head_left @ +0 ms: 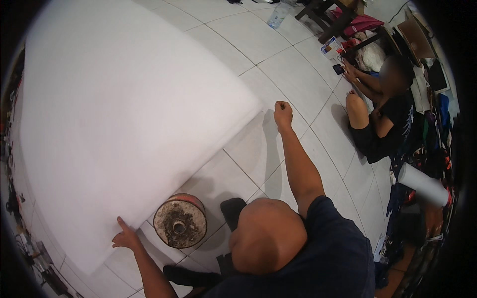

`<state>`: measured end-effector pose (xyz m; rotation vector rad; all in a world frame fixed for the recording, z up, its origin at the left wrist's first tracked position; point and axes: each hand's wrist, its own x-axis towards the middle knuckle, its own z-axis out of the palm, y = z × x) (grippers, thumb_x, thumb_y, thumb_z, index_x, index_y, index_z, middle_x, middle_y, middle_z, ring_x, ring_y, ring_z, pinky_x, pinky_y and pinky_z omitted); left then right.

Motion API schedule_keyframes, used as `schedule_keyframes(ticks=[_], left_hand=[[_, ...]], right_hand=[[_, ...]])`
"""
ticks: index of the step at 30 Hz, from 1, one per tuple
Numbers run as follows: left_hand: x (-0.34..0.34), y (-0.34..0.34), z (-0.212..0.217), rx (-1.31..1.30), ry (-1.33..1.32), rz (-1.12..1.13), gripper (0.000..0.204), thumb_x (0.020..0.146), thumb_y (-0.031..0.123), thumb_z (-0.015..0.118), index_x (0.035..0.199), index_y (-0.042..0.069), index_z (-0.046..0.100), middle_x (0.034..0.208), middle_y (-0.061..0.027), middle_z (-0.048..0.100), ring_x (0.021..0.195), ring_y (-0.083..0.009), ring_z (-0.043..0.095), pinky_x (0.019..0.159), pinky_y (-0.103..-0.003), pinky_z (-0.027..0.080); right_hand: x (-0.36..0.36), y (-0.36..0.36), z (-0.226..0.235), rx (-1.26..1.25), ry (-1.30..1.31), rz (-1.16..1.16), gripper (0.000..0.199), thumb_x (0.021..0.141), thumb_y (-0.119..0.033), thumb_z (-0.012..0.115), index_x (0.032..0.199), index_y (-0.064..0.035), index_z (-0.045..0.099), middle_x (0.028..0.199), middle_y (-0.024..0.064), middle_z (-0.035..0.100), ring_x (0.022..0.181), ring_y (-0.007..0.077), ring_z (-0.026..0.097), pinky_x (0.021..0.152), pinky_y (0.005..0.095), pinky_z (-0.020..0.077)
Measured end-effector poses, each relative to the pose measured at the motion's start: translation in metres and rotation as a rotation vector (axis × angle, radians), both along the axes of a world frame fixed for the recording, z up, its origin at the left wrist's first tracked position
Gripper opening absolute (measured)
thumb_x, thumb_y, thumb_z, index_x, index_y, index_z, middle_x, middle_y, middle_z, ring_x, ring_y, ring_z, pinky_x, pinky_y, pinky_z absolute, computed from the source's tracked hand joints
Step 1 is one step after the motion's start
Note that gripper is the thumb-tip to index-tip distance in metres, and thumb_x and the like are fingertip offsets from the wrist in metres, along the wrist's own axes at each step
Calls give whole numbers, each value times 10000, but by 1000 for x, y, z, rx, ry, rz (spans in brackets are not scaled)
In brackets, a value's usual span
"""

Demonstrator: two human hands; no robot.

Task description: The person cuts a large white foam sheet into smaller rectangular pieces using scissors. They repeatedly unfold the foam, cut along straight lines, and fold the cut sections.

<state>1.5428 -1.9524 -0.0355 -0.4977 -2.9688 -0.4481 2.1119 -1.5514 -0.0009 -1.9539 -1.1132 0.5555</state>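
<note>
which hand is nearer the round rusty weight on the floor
Left. The left hand rests on the white sheet just beside the weight; the right hand is raised far beyond it.

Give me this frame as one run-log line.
left hand: flat on white sheet edge | right hand: fisted near sheet corner, grip unclear | round weight on tile floor

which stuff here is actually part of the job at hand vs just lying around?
In hand:
- large white foam sheet spread on the floor
- left hand flat on its near edge
- right hand closed at its far corner

Lying about:
- round rusty weight beside the sheet
- plastic bottle
- white roll
- seated person with a phone
</note>
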Motion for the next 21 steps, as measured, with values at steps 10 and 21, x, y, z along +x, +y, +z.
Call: schedule_keyframes(ticks=[10, 21], left_hand=[[7, -16, -7, 37, -2, -10, 564, 841, 509, 682, 948, -44, 697, 988, -165, 695, 1057, -348, 544, 1031, -563, 194], [35, -13, -7, 159, -15, 148, 798, 699, 583, 787, 1119, -71, 608, 1097, -228, 597, 1045, -402, 534, 931, -527, 405]], right_hand=[[-51, 28, 17, -291, -252, 371, 988, 698, -674, 711, 1351, 32, 486, 1300, 233, 569, 1195, 345, 566, 1003, 403, 457], [-36, 54, 8, -438, -288, 532, 818, 737, -493, 789, 1260, 90, 553, 1229, 246, 607, 1134, 330, 597, 968, 389, 466]])
